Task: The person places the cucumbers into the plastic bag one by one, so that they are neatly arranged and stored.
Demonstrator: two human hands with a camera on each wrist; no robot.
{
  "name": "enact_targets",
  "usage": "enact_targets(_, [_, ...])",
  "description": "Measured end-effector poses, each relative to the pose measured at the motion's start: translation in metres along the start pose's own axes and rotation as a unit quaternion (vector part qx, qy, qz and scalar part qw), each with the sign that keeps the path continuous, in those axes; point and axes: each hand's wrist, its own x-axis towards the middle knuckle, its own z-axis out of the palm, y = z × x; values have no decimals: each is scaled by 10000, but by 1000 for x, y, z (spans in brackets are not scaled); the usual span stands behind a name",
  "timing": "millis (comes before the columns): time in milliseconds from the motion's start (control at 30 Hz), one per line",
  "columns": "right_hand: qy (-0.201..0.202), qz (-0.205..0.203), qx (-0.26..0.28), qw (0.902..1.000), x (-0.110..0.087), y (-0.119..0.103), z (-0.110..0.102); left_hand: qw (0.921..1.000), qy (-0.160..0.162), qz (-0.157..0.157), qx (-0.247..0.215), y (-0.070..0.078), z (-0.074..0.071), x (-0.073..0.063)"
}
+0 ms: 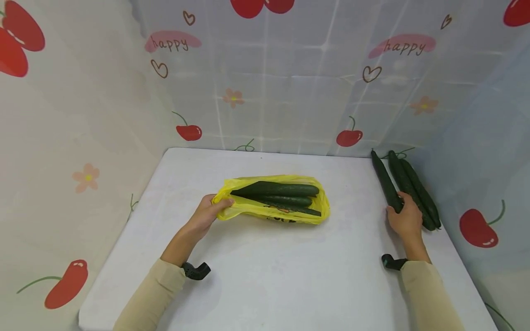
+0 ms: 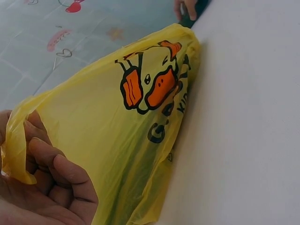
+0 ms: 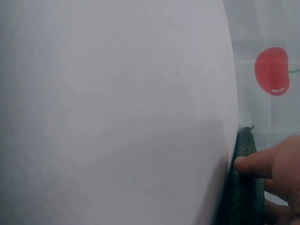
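Left hand (image 1: pixel 210 212) grips rim of thin yellow plastic bag (image 2: pixel 91 117), long dark-green cucumbers (image 1: pixel 285 189) inside, on white table (image 1: pixel 290 276). Right hand (image 1: pixel 406 218) grips loose dark-green cucumber (image 1: pixel 384 177), table's right side. Risk: slack left grip may collapse bag mouth.

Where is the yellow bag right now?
In the head view, the yellow bag lies near the middle of the white table, its left end gripped by the left hand.

White table (image 1: pixel 281 276): yellow bag (image 1: pixel 256 212) lies at the fingers of the left hand (image 1: pixel 207 214); two cucumbers (image 1: pixel 421 191) lie side by side, just right of the right hand's (image 1: pixel 406 219) fingers.
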Motion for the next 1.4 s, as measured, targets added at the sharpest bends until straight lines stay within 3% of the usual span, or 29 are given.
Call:
enact_targets(300, [-27, 228, 4, 9997, 1, -1, -1, 10000, -27, 34, -34, 0, 0, -1])
enact_targets(633, [223, 435, 278, 9984, 5, 1, -8, 9999, -79, 83, -121, -2, -1, -1])
enact_targets(933, [239, 429, 412, 9979, -2, 4, -15, 9998, -145, 122, -52, -2, -1, -1])
enact_targets(1067, [236, 179, 453, 9985, -7, 8, -20, 9998, -174, 110, -25, -1, -1, 0])
enact_targets(1233, [382, -423, 459, 9973, -11, 8, -27, 9999, -119, 116, -11, 0, -1, 0])
enact_targets(1400, [253, -876, 284, 9954, -17, 5, -31, 10000, -48, 56, -15, 0, -1, -1])
